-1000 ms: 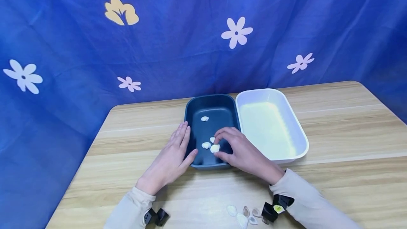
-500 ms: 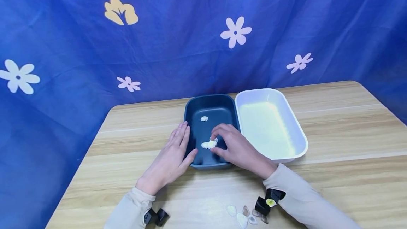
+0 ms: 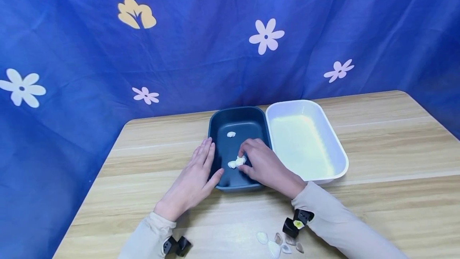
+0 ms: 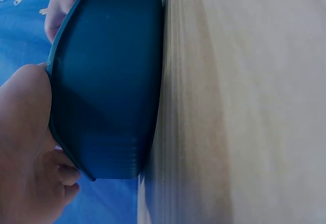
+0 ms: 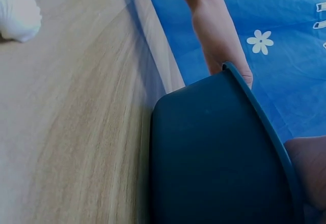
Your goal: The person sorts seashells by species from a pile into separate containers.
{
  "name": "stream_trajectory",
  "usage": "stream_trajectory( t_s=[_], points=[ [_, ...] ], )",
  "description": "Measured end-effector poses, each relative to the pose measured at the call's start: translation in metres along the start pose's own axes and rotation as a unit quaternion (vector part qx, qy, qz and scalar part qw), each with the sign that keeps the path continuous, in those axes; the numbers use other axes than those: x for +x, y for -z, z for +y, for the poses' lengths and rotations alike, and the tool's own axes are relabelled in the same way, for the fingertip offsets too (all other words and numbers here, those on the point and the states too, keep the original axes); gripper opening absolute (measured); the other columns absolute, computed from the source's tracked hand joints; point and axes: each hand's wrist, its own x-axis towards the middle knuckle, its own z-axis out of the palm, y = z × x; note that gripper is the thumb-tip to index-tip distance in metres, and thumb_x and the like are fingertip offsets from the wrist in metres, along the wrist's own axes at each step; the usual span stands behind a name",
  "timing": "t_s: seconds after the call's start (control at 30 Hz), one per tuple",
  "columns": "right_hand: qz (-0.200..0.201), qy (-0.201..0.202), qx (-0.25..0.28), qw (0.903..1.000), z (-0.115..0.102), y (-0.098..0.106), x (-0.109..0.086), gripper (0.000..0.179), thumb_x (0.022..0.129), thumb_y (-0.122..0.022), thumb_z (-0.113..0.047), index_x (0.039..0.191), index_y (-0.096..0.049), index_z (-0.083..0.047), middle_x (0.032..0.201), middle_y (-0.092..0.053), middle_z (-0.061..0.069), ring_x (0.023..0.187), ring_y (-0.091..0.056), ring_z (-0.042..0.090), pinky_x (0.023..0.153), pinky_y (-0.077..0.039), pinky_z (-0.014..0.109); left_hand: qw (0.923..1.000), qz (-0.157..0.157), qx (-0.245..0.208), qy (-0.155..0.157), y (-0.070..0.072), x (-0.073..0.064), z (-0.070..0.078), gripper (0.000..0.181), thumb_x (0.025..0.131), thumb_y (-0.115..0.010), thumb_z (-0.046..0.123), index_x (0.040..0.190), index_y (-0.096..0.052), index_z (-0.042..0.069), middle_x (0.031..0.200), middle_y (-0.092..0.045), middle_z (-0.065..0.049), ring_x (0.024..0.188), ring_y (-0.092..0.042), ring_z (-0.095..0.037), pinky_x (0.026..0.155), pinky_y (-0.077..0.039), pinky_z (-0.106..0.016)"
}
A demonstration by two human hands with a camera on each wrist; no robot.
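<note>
In the head view my left hand [image 3: 192, 175] lies along the left edge of a dark blue-green tray [image 3: 248, 129], fingers straight and thumb at the rim. The left wrist view shows the tray's outer wall [image 4: 107, 81] beside that hand. Inside the tray, my right hand [image 3: 264, 165] pinches a white ribbed seashell [image 3: 240, 162] between thumb and fingers, low over the floor. It overlaps another shell behind it. A white seashell [image 3: 232, 164] lies right at its left side, and one more seashell [image 3: 231, 134] sits farther back.
A white tray [image 3: 300, 143] stands against the dark tray's right side. Several loose shells [image 3: 274, 248], pale and brownish, lie on the wooden table [image 3: 388, 139] near the front. A blue flowered cloth [image 3: 201, 43] hangs behind the table.
My right hand has shifted slightly left and away from me with the seashell, bringing it up against the other shells. The left hand has stayed on the tray's edge.
</note>
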Motion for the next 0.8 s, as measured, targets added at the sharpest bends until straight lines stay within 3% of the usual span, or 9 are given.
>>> stream_trajectory(
  t_s=[0.33, 0.8],
  points=[
    [-0.009, 0.021, -0.049, 0.9985, 0.0003, -0.0024, 0.0031, 0.024, 0.078, -0.082, -0.021, 0.089, -0.066, -0.006, 0.097, -0.062, 0.005, 0.098, -0.054, 0.027, 0.091, -0.047, 0.039, 1.0, 0.001, 0.0, -0.004, -0.0005, -0.0001, 0.0002, 0.072, 0.102, -0.036, 0.046, 0.15, -0.022, -0.006, 0.16, -0.012, -0.018, 0.148, -0.008, -0.027, 0.119, -0.014, -0.042],
    [-0.068, 0.003, -0.088, 0.9938, -0.0024, -0.0041, 0.0101, 0.024, 0.078, -0.081, -0.019, 0.092, -0.068, -0.005, 0.1, -0.063, 0.008, 0.099, -0.053, 0.031, 0.084, -0.048, 0.044, 1.0, -0.002, -0.005, 0.002, -0.0008, 0.0, 0.0005, 0.07, 0.102, -0.041, 0.042, 0.151, -0.021, -0.005, 0.16, -0.012, -0.017, 0.148, -0.008, -0.026, 0.119, -0.014, -0.042]
  ],
)
